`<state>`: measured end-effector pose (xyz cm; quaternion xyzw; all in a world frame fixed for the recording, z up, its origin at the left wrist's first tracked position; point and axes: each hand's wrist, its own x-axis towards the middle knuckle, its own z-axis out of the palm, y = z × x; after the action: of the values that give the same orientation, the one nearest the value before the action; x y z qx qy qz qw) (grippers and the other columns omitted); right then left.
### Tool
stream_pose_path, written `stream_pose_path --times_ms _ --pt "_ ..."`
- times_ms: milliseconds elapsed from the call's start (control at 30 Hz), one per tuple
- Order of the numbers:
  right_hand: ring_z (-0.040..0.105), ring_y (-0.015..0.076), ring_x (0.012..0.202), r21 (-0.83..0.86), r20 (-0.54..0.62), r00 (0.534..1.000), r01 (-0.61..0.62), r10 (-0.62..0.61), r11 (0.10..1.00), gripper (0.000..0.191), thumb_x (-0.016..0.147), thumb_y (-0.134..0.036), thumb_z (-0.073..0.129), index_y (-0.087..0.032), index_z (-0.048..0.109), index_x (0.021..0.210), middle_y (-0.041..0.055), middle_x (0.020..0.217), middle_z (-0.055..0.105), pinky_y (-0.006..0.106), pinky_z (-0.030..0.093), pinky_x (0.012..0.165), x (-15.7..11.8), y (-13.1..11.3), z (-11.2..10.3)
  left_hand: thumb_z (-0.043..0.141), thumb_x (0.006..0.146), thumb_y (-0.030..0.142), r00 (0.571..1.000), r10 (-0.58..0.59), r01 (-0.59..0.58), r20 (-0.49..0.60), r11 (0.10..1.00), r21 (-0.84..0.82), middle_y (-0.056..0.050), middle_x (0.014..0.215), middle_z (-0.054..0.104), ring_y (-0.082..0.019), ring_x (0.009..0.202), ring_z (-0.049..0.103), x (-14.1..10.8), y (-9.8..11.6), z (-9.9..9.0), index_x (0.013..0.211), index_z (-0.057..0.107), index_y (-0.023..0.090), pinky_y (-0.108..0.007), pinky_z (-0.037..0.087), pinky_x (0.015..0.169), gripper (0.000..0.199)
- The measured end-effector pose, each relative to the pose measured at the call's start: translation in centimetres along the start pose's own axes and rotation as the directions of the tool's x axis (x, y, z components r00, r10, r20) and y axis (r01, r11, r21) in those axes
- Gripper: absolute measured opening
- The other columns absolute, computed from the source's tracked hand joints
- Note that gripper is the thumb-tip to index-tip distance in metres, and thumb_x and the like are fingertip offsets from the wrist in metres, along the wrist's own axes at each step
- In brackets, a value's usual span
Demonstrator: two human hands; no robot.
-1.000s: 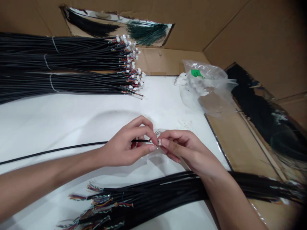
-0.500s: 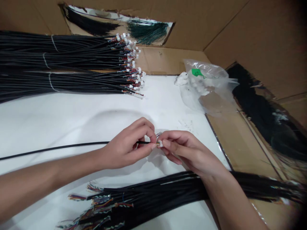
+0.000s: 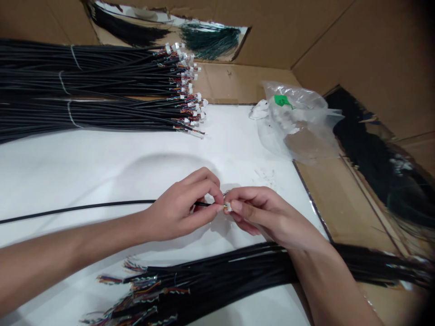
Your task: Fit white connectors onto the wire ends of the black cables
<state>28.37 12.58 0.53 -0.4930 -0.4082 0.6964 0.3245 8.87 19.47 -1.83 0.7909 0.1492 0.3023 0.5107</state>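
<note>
A black cable (image 3: 102, 204) runs in from the left edge and passes under my left hand (image 3: 185, 206). That hand's thumb and index finger pinch the thin wires at the cable's end. My right hand (image 3: 260, 210) holds a small white connector (image 3: 228, 207) between thumb and fingers, right against the left fingertips. A yellowish wire end shows at the connector's left side; the other wires are mostly hidden by the fingers. Just below my hands lies a thick bundle of black cables (image 3: 217, 280) with loose coloured wire ends (image 3: 136, 290) at its left.
Tied bundles of black cables with white connectors (image 3: 84, 81) lie at the back left. A clear plastic bag (image 3: 302, 122) with a green label sits at the back right. Small white bits (image 3: 267, 177) are scattered on the white table (image 3: 68, 167). Cardboard walls (image 3: 272, 31) stand behind.
Both hands stay nearly in place, with the connector turned slightly and shifted a little downward. The wire loop above it shows less. The view has shifted slightly.
</note>
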Motion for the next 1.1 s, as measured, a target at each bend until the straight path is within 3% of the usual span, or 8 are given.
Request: stream_pose_path --times_ms 433,800,1100 --pt "0.036 0.0043 0.048 -0.085 -0.007 1.0 -0.012 0.011 0.996 0.028 0.089 -0.039 0.062 -0.013 0.063 0.079 -0.0047 0.059 0.041 0.019 0.025 0.042 -0.07 -0.26 -0.01 0.054 0.091 0.016 1.0 0.01 -0.01 -0.005 0.999 0.036 -0.004 0.093 0.051 -0.009 0.07 0.05 -0.11 -0.02 0.05 0.089 0.057 0.015 -0.019 0.043 0.056 0.004" --pt "0.035 0.0059 0.046 -0.104 -0.058 0.997 -0.06 0.054 0.993 0.036 0.083 -0.048 0.066 -0.013 0.062 0.072 -0.0045 0.054 0.04 0.021 0.023 0.042 0.03 -0.63 0.24 0.053 0.092 0.017 0.998 0.06 -0.058 -0.006 0.985 0.16 -0.005 0.095 0.055 -0.009 0.067 0.05 -0.41 -0.22 0.14 0.09 0.057 0.017 -0.02 0.043 0.058 0.005" --pt "0.037 0.0048 0.046 -0.078 -0.062 0.996 -0.066 0.062 0.995 0.033 0.085 -0.044 0.066 -0.013 0.062 0.074 -0.0046 0.056 0.042 0.02 0.024 0.042 0.04 -0.28 0.24 0.056 0.09 0.016 0.994 0.093 -0.077 -0.051 0.964 0.255 -0.003 0.094 0.056 -0.006 0.061 0.046 -0.63 -0.09 0.3 0.09 0.059 0.016 -0.018 0.041 0.054 0.003"
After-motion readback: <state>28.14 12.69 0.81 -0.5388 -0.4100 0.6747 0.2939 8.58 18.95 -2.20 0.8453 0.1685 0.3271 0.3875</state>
